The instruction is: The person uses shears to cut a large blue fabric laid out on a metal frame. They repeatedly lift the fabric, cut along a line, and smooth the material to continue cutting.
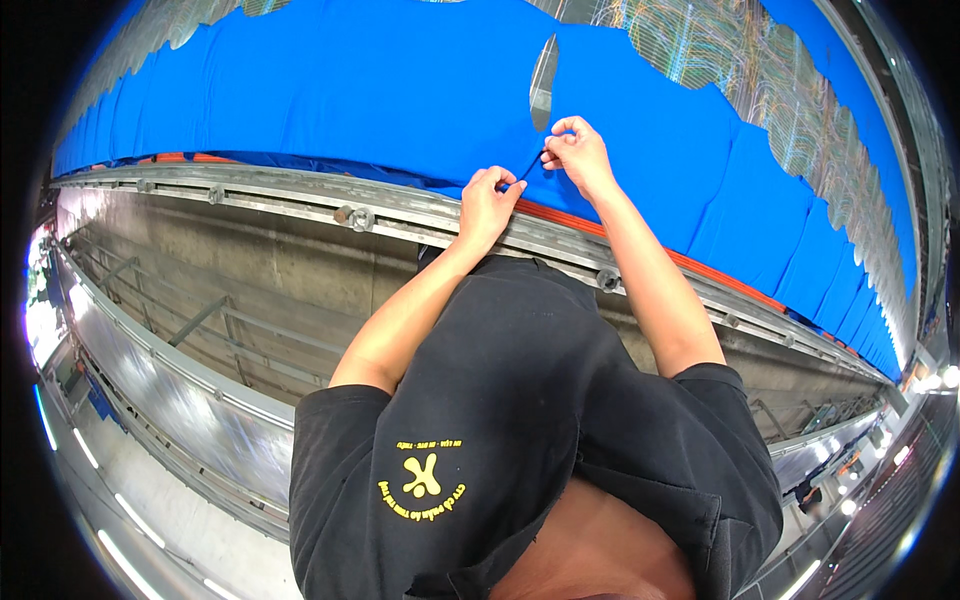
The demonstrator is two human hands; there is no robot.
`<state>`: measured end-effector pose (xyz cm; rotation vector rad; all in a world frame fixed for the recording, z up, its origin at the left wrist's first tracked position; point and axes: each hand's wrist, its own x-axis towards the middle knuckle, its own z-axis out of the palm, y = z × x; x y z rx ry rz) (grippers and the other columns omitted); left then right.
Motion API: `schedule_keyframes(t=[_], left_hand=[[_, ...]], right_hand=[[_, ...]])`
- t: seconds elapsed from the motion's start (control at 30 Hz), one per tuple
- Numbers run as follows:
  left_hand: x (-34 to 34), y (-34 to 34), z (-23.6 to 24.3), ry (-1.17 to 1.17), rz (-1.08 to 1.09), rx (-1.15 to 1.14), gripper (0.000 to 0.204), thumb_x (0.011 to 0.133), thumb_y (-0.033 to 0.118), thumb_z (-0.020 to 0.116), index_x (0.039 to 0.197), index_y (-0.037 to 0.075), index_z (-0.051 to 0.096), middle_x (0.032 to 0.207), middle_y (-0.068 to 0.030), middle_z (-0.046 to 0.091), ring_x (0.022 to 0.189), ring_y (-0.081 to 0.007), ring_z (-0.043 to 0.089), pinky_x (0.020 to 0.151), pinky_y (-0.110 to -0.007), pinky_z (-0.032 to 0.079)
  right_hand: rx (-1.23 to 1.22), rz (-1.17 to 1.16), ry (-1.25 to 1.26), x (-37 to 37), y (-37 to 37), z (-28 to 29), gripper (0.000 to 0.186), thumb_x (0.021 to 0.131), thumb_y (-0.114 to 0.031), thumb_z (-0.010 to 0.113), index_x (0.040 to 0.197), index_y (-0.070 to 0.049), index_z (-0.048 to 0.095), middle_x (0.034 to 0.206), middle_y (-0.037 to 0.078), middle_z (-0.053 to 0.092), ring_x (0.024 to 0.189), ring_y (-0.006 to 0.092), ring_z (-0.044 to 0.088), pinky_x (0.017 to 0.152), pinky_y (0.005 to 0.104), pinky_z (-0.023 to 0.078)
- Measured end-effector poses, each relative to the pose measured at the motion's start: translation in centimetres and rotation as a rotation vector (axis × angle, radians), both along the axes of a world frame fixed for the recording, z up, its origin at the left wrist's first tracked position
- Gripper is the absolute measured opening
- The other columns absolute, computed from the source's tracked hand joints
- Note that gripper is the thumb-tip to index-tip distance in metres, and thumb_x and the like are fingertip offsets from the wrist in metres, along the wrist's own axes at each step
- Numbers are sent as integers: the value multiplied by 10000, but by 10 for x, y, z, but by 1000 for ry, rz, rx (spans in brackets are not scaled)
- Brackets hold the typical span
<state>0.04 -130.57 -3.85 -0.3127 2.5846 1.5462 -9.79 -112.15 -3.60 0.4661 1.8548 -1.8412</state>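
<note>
Blue fabric (350, 90) lies spread along the long work surface in front of me. My left hand (489, 200) is at its near edge by the orange strip (643, 239), with thumb and index finger pinched on a thin dark blue strip (525, 173). Higher and to the right, my right hand (577, 152) pinches the same strip, its other fingers curled. Just above that hand is a narrow oblong grey shape (542, 85) within the blue, perhaps an opening; I cannot tell.
A metal rail with bolts (280, 200) runs along the near edge, close against my body. Beyond the fabric shows a patterned surface (690, 45). Below are a concrete-walled channel (330, 280) and another metal rail (150, 340). A distant person (805, 495) is at the lower right.
</note>
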Motion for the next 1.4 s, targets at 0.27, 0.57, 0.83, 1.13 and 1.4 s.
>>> schedule_keyframes(t=[0.27,0.57,0.83,1.13,1.4], left_hand=[[3,-2,-7,-398,92,629,244,1003,175,793,1144,2,697,934,-52,705,768,-102,680,632,-264,584],[-3,-7,-15,-476,198,626,261,1058,175,720,1218,-28,685,979,-62,730,804,-128,713,661,-278,623],[-8,-3,-17,-435,158,473,313,1015,225,777,1156,-51,733,912,-68,756,751,-111,720,602,-279,613],[-16,-12,-11,-359,31,23,271,1010,266,736,1120,28,807,904,-118,792,757,-213,760,659,-369,619],[2,-88,-3,-199,-2,-181,331,1043,319,727,1241,58,774,943,-19,736,734,-90,635,620,-283,537]], right_hand=[[53,42,22,1,0,0,114,997,-60,721,1088,7,732,917,52,732,801,116,706,661,287,607],[97,45,106,-10,-8,0,325,1010,-138,730,1295,6,668,1067,114,755,893,198,759,764,359,630],[1237,552,835,49,64,-48,747,1070,-507,587,1644,-60,419,1740,238,307,1617,394,292,1308,578,207],[1120,585,848,63,-16,-31,802,1011,-557,595,1611,-50,433,1717,222,344,1621,393,267,1297,636,179],[1167,112,699,48,47,10,631,1007,-456,629,1509,-93,506,1570,264,457,1476,466,397,1191,657,302]])
